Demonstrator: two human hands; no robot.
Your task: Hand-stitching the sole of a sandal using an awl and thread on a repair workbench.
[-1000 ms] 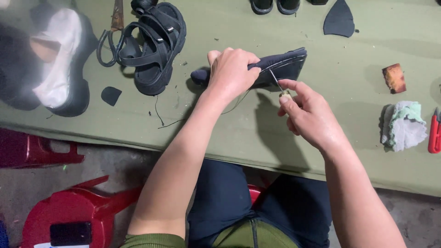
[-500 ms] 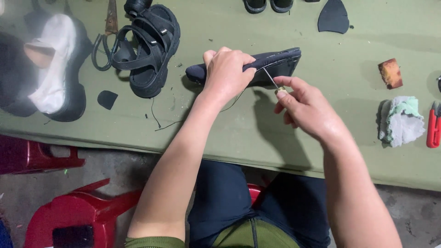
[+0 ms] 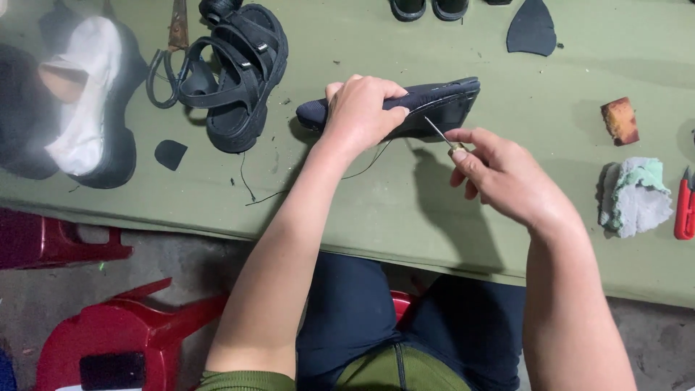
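Note:
My left hand grips a dark navy shoe sole lying on its edge on the green table. My right hand pinches a stitching awl with a thin metal needle and brass collar; its tip touches the side of the sole near the heel end. A dark thread trails from under the sole across the table toward the front edge.
A black strapped sandal and scissors lie at the back left, beside a black-and-white shoe. Black cut pieces, a brown sponge block, a crumpled rag and red snips sit to the right. Red plastic stools stand below.
My right hand has drawn the awl slightly back and to the right along the sole's side. My left hand keeps its grip on the sole.

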